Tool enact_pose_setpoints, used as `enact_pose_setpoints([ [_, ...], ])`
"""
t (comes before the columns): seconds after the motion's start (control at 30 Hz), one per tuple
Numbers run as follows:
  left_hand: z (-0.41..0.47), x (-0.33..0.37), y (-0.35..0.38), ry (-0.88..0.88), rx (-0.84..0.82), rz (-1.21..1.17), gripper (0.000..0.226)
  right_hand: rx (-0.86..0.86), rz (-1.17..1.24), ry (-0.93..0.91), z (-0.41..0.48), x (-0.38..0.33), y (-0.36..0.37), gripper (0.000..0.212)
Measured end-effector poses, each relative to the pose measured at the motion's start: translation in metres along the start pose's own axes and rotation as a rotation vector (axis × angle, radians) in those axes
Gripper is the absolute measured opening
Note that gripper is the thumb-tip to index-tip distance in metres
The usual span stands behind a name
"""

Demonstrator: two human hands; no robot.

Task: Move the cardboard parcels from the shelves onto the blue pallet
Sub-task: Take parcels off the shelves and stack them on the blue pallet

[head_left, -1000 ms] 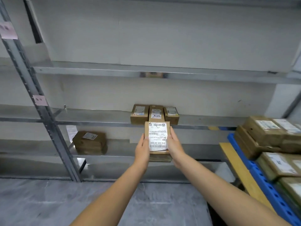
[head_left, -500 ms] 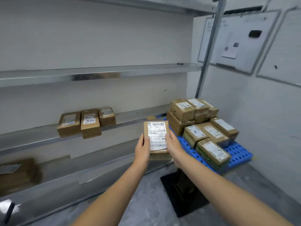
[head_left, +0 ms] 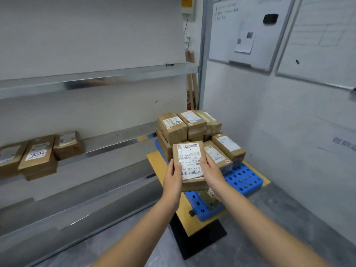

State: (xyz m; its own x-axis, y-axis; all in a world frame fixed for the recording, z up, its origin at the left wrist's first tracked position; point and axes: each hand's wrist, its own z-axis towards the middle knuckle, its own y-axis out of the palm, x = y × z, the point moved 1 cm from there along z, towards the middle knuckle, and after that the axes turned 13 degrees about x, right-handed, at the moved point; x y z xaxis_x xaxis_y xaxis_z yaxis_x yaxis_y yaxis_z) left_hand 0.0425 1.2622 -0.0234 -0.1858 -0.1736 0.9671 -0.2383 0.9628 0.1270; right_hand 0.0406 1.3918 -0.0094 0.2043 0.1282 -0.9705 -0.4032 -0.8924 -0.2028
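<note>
Clasping the small cardboard parcel [head_left: 189, 164] by its two long edges, the left hand [head_left: 172, 179] and right hand [head_left: 212, 171] curl round what seems a light, rigid box.

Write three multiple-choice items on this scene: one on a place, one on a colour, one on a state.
1. The shelved parcels lie:
A. left of the pallet
B. on the floor
C. on the top shelf

2. The pallet is:
A. red
B. blue
C. green

3. The labelled parcel in front is:
A. lying on the pallet
B. held by one hand
C. held by both hands

Key:
1 A: they sit on a shelf at the left of the view.
2 B: its perforated deck shows blue.
3 C: the left hand and right hand each grip a long side.
</note>
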Motion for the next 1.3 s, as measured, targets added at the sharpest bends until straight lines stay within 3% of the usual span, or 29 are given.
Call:
enact_pose_setpoints([
  [0.53, 0.097, -0.052, 0.059, -0.028, 0.107, -0.043, 0.045, -0.136, -0.002, 0.031, 0.128, 0.055, 0.013, 0.047],
  [0.8, 0.16, -0.067, 0.083, -0.072, 0.163, -0.102, 0.055, -0.225, -0.035, 0.048, 0.202, 0.047, 0.03, 0.046],
  [1.3, 0.183, -0.092, 0.098, -0.144, 0.272, -0.067, 0.052, -0.339, -0.049, 0.127, 0.246, 0.075, 0.044, 0.045],
])
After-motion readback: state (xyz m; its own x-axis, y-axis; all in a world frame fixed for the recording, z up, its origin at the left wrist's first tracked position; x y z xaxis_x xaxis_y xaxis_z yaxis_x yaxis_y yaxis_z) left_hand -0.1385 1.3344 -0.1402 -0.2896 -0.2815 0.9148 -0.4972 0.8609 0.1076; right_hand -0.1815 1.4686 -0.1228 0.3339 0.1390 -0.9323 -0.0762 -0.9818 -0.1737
